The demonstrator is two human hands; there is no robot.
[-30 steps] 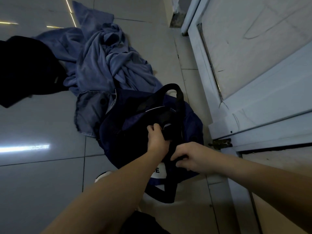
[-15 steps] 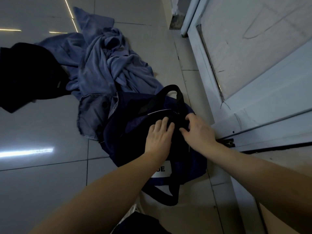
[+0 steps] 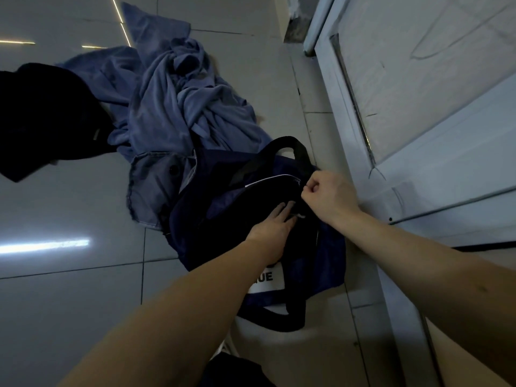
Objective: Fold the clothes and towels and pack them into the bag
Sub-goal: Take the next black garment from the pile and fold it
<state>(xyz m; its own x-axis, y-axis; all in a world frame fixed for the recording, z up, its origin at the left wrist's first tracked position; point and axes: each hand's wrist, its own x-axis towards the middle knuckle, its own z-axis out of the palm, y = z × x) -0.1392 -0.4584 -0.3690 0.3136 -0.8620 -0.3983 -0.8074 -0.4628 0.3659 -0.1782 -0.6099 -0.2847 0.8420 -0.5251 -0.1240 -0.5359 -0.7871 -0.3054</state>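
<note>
A navy bag [image 3: 329, 261] with black handles and a white label lies on the tiled floor beside a white door. My left hand [image 3: 275, 223] presses flat on the dark top of the bag, fingers straight. At the bag's far right edge my right hand [image 3: 326, 192] is curled, pinching the end of the bag's white-edged zipper line; the pull itself is too small to see. Behind the bag lies a crumpled blue cloth pile [image 3: 184, 101], with a grey-blue denim garment [image 3: 156, 188] against the bag's left side. A black garment [image 3: 47, 115] lies at far left.
The white door [image 3: 418, 93] and its frame run close along the bag's right side. Glossy grey floor tiles [image 3: 69, 303] stretch out to the left and front. A dark piece of clothing [image 3: 234, 370] shows at the bottom edge near my body.
My right hand has moved from the bag's near side up to its far right edge and curled into a pinch. My left hand let go of the strap and flattened on the bag.
</note>
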